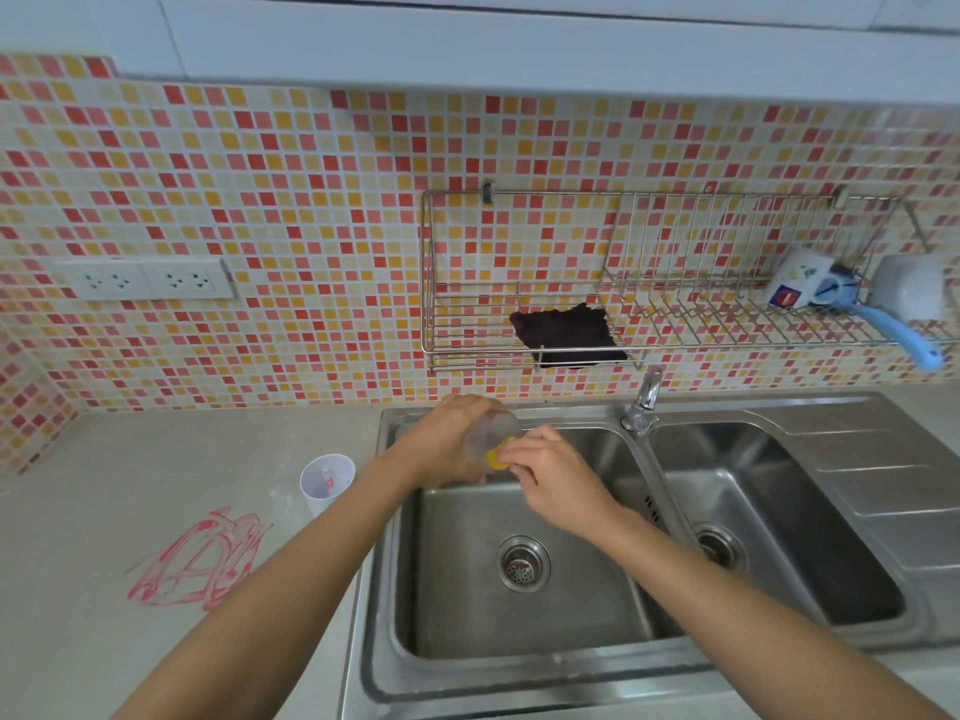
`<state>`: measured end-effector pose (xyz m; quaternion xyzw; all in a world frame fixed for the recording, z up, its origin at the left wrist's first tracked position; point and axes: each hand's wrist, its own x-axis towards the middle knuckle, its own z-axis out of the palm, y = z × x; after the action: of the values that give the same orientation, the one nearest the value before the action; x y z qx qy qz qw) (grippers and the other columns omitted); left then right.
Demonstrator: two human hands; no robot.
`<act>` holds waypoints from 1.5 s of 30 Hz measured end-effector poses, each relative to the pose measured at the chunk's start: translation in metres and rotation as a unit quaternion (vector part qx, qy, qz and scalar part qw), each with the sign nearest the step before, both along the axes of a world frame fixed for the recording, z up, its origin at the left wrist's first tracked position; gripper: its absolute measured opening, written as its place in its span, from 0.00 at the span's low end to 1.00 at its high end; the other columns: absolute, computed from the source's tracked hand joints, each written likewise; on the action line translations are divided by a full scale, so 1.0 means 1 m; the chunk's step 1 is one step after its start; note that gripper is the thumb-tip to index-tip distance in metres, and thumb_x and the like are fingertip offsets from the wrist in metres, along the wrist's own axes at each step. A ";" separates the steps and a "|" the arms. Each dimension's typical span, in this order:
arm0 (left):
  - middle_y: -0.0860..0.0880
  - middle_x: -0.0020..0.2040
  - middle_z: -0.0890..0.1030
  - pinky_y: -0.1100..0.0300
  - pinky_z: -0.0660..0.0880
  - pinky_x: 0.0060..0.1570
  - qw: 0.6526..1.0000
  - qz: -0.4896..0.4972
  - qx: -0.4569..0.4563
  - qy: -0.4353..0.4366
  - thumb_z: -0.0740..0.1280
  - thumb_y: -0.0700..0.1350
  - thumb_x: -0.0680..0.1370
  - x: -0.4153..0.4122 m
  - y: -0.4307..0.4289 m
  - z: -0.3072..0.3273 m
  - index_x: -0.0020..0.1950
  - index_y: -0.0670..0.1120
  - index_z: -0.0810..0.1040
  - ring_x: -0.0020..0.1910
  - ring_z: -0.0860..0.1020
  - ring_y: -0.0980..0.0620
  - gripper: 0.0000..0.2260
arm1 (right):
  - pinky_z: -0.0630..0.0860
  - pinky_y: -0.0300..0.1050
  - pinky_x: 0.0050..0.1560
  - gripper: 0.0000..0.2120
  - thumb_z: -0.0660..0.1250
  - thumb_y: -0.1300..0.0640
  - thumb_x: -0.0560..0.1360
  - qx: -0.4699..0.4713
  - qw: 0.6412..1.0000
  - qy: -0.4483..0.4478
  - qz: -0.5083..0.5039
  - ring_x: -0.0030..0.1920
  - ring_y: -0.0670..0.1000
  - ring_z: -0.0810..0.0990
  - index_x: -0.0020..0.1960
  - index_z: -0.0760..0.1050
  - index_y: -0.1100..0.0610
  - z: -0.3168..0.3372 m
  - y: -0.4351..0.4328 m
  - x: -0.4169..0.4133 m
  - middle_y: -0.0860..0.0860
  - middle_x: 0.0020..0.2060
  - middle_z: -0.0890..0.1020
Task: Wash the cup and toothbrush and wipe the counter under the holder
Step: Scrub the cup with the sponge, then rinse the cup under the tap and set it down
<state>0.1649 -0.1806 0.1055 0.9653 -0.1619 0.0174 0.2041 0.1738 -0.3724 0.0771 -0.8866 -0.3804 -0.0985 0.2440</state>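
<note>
Over the left sink basin [519, 631], my left hand [447, 439] grips a translucent plastic cup [493, 433], tilted on its side with the mouth toward my right hand. My right hand [550, 475] pinches a small yellow sponge [496, 459] and presses it against the cup's rim. A white holder cup [327, 483] stands upright on the counter left of the sink. Red scribbled smears [202, 563] mark the counter in front of the holder. No toothbrush is clearly visible.
A chrome faucet [641, 402] rises between the two basins; the right basin [779, 527] has a drainboard beside it. A wire wall rack [530, 314] holds a dark cloth [563, 332], a mug [797, 283] and a blue-handled pot [909, 304]. Wall sockets [145, 280] sit at left.
</note>
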 end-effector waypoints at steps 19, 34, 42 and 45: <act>0.53 0.69 0.71 0.57 0.66 0.67 0.999 0.050 -0.006 0.000 0.79 0.53 0.65 0.003 0.013 -0.011 0.72 0.53 0.66 0.67 0.68 0.51 0.39 | 0.67 0.34 0.56 0.13 0.68 0.64 0.74 -0.022 0.997 0.074 -0.003 0.53 0.48 0.77 0.56 0.83 0.54 0.006 0.002 0.010 0.47 0.54 0.83; 0.53 0.70 0.71 0.55 0.70 0.66 0.986 0.136 -0.083 0.048 0.79 0.51 0.66 0.002 0.038 -0.019 0.72 0.53 0.65 0.67 0.69 0.51 0.39 | 0.71 0.35 0.53 0.10 0.69 0.58 0.76 0.204 0.957 0.113 -0.175 0.51 0.46 0.79 0.56 0.81 0.57 0.110 0.069 0.114 0.49 0.53 0.83; 0.53 0.69 0.71 0.49 0.71 0.67 0.980 0.164 -0.102 0.044 0.79 0.52 0.65 0.008 0.031 -0.022 0.72 0.53 0.66 0.66 0.69 0.50 0.39 | 0.71 0.37 0.42 0.06 0.68 0.62 0.76 0.040 0.966 0.118 -0.225 0.44 0.50 0.81 0.43 0.83 0.60 0.071 0.100 0.170 0.53 0.44 0.84; 0.54 0.69 0.71 0.49 0.72 0.66 0.978 0.173 -0.107 0.047 0.79 0.52 0.65 0.007 0.029 -0.024 0.70 0.55 0.66 0.66 0.69 0.51 0.37 | 0.74 0.39 0.35 0.07 0.68 0.61 0.76 0.009 0.966 0.120 -0.230 0.35 0.48 0.79 0.41 0.82 0.58 0.055 0.105 0.179 0.51 0.37 0.82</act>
<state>0.1720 -0.1518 0.0817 0.9511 0.0200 0.0242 0.3073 0.3525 -0.2674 0.1321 -0.9532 -0.1333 -0.0484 0.2671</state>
